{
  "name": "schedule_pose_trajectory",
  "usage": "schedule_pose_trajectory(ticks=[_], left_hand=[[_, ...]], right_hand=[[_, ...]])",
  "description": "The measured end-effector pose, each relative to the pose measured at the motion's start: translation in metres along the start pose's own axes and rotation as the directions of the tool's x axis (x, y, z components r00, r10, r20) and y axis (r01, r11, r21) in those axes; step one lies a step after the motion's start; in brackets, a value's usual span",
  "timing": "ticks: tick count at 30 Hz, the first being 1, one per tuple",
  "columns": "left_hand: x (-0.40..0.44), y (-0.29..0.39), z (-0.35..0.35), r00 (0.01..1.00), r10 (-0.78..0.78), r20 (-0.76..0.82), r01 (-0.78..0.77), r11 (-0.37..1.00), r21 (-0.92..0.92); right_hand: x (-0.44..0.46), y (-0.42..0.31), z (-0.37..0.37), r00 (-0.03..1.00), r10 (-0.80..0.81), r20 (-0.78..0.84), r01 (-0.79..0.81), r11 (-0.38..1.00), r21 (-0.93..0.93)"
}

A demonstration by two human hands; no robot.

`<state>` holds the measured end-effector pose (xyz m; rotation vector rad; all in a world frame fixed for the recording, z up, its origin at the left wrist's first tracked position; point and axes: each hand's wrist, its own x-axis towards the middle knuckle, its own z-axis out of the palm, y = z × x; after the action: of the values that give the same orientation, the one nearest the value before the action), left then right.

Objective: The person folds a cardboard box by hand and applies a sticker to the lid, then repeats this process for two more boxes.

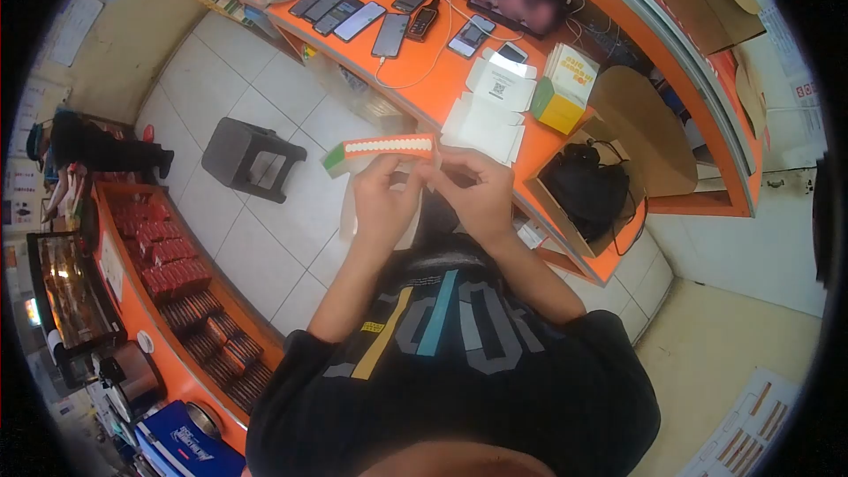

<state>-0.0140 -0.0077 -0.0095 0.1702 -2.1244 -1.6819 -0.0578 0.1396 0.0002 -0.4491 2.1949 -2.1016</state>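
In front of my chest I hold a slim orange carton (387, 147) with a white scalloped strip and a green end (335, 157). My left hand (387, 199) is closed around its near side, thumb and fingers bent inward. At the carton's right end my right hand (477, 190) is closed too, its fingertips pinched close to those of the left. Whether something small sits between the fingertips is hidden. Just beyond the right hand, an unfolded white box (481, 126) lies on the orange counter (433, 79).
Several phones (360, 21) and a charging cable lie along the counter. A yellow-green box (565, 88) and an open carton with a black bag (585, 185) stand to the right. A grey stool (252, 155) is on the tiled floor; a person (106, 143) is at far left.
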Motion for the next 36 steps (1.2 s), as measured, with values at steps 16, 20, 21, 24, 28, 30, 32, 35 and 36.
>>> schedule_pose_trajectory(ticks=[16,20,21,24,28,30,32,35,36], left_hand=[[-0.001,0.006,-0.024,0.951,-0.045,-0.306,0.127,0.959,0.253],[0.022,0.010,-0.026,0.967,0.160,-0.197,-0.143,0.985,0.099],[0.021,0.003,-0.025,0.978,0.097,-0.185,-0.089,0.995,0.051],[0.024,0.000,-0.018,0.981,0.019,-0.195,-0.028,0.999,-0.040],[0.021,0.009,-0.011,0.996,0.044,-0.074,-0.037,0.995,0.088],[0.019,0.001,-0.005,0.998,0.060,0.029,-0.062,0.996,0.057],[0.016,0.000,-0.001,0.999,-0.045,-0.013,0.044,0.995,-0.091],[0.014,0.004,0.000,0.987,-0.161,-0.018,0.149,0.946,-0.286],[0.013,0.006,0.001,0.982,-0.190,-0.008,0.175,0.921,-0.347]], right_hand=[[0.020,0.019,-0.022,0.951,-0.216,-0.219,0.104,0.896,-0.432],[0.025,0.006,-0.031,0.975,-0.124,-0.187,0.056,0.941,-0.334],[0.028,0.006,-0.031,0.979,-0.102,-0.178,0.044,0.951,-0.305],[0.034,0.007,-0.040,0.964,-0.191,-0.183,-0.026,0.619,-0.785],[0.022,0.009,-0.032,0.944,0.290,0.159,-0.318,0.928,0.192],[0.024,0.008,-0.024,0.930,0.316,0.190,-0.364,0.870,0.334],[0.026,0.008,-0.018,0.945,0.290,0.152,-0.327,0.865,0.380],[0.019,0.018,-0.010,0.991,0.129,-0.030,-0.123,0.979,0.163],[0.013,0.016,-0.006,0.996,0.026,-0.090,-0.028,0.999,-0.019]])
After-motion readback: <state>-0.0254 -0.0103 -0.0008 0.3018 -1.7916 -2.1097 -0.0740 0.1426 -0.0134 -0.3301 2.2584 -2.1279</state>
